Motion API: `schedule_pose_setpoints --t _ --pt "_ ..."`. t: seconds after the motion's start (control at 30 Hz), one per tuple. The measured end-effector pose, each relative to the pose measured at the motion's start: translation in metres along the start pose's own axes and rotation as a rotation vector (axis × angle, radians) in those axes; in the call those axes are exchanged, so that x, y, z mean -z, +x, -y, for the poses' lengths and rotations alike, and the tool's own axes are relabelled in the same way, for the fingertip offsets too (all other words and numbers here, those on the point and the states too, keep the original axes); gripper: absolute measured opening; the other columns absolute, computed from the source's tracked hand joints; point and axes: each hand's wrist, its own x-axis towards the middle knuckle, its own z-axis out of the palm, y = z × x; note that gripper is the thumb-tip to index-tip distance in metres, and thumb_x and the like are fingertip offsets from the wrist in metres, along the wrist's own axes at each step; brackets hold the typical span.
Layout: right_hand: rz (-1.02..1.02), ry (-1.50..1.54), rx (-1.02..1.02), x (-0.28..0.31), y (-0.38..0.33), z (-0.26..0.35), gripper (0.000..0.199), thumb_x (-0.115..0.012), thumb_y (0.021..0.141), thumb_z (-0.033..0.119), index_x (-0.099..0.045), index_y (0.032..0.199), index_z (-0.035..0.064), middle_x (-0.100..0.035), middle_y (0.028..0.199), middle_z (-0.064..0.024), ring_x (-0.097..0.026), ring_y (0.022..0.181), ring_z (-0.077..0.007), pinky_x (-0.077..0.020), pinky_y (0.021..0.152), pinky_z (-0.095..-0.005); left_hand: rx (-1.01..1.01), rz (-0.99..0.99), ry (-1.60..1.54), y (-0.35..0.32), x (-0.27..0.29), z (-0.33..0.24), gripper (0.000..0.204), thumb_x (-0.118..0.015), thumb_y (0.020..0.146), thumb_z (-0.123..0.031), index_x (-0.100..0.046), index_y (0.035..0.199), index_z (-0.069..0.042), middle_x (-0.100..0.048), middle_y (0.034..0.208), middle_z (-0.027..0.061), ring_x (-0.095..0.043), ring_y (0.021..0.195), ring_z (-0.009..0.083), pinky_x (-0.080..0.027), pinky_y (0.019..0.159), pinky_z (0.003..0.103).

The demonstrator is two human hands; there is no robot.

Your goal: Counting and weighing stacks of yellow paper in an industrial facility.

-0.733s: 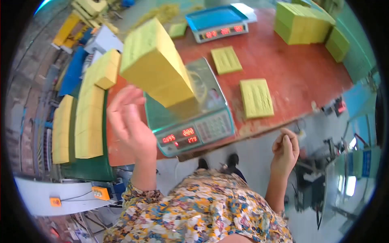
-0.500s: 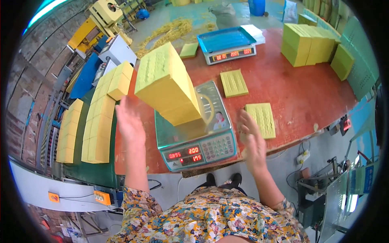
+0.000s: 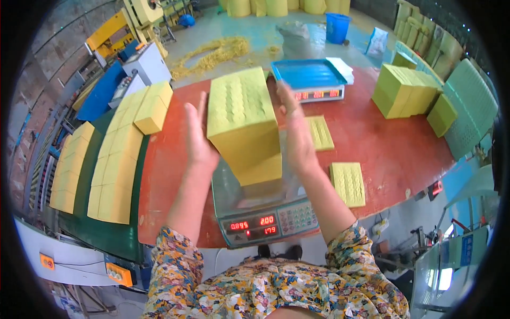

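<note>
A tall yellow stack of sheets (image 3: 245, 138), its top embossed with wavy rows, stands on the pan of a digital scale (image 3: 271, 220) with a lit red display. At the stack's left side is my left hand (image 3: 201, 139), fingers stretched, palm facing it and seemingly touching the lower edge. My right hand (image 3: 296, 130) is at the right side, fingers straight, with a narrow gap to the stack. Neither hand is closed round it. Two flat yellow pieces, one thin piece (image 3: 320, 133) partly behind my right hand and another thin piece (image 3: 348, 184), lie right of the scale.
A second scale (image 3: 319, 94) with a blue tray (image 3: 305, 73) stands at the back of the red table (image 3: 393, 149). More yellow stacks (image 3: 406, 93) stand at the right, by a pale green perforated panel (image 3: 472, 109). Rows of yellow blocks (image 3: 114, 165) line the green belt (image 3: 135, 183) at left.
Both hands have moved forward and inward, from lower beside the scale to either side of the stack. The view has shifted. The stack stays on the scale.
</note>
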Motion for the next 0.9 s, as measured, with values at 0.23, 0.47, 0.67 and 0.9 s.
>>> schedule_pose_setpoints --t 0.23,0.47,0.67,0.9 --pt "-0.114 0.149 -0.555 0.014 -0.018 -0.096 0.054 -0.041 0.104 0.041 -0.043 0.146 0.0063 -0.049 0.142 -0.0102 -0.044 0.131 -0.0183 -0.0342 0.108 -0.0342 0.275 -0.04 -0.005 0.002 0.053 0.065 0.05 -0.046 0.102 -0.043 -0.05 0.136 -0.006 -0.061 0.122 0.0094 -0.061 0.11 0.0233 -0.052 0.092 0.039" --pt "-0.221 0.306 -0.522 0.005 -0.077 -0.041 0.055 -0.04 0.106 0.037 -0.041 0.145 -0.0004 -0.049 0.144 -0.0122 -0.044 0.133 -0.0186 -0.0324 0.11 -0.0301 0.39 -0.115 -0.082 -0.052 0.036 0.09 0.044 -0.053 0.1 -0.033 -0.048 0.135 -0.006 -0.06 0.123 0.0099 -0.063 0.106 0.0237 -0.057 0.086 0.04" --pt "-0.181 -0.112 -0.43 0.019 -0.132 0.014 0.053 -0.04 0.106 0.034 -0.042 0.144 -0.0017 -0.048 0.144 -0.0122 -0.043 0.134 -0.0186 -0.0318 0.111 -0.0305 0.469 -0.061 -0.23 -0.119 0.007 0.08 0.048 -0.054 0.099 -0.033 -0.046 0.138 -0.006 -0.059 0.125 0.0109 -0.061 0.113 0.0252 -0.055 0.091 0.043" --pt "-0.479 -0.217 -0.648 0.059 -0.225 -0.008 0.046 -0.049 0.099 0.027 -0.051 0.135 -0.0009 -0.058 0.127 -0.0125 -0.056 0.115 -0.023 -0.0473 0.094 -0.036 0.563 -0.154 -0.049 -0.117 -0.021 0.056 0.069 -0.049 0.099 -0.055 -0.041 0.147 -0.006 -0.045 0.149 0.0131 -0.039 0.139 0.0278 -0.034 0.111 0.047"
